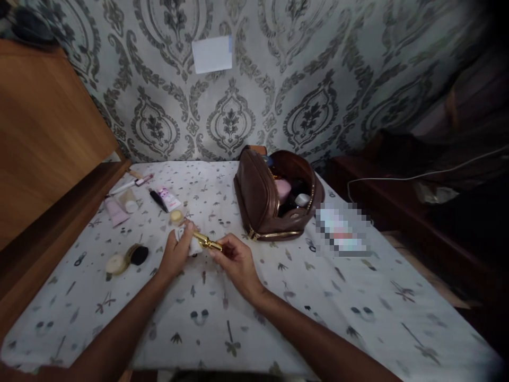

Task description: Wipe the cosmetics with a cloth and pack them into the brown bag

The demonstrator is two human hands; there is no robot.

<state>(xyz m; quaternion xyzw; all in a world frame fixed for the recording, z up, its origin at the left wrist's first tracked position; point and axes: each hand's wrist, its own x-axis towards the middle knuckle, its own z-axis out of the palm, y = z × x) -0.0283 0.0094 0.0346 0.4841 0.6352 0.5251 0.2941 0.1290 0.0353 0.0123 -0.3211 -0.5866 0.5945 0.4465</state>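
Observation:
Between my hands is a slim gold tube [207, 242], held sloping down to the right above the patterned cloth. My left hand [177, 251] is closed around a white cloth or tissue [194, 246] and the tube's left end. The fingers of my right hand [237, 261] pinch the tube's right end. Just beyond my left hand stands a small jar with a yellowish top [176, 216]. To the right, an open brown bag [258, 193] holds a pink item [283, 189] and other things, partly hidden inside.
Tubes [116, 211], a black pen-like item [158, 200] and a pink-and-white packet [169, 198] lie back left. A round cream item [116, 263] is nearer. A blurred-out object [342, 229] lies right of the bag. A wooden panel [47, 116] borders the left.

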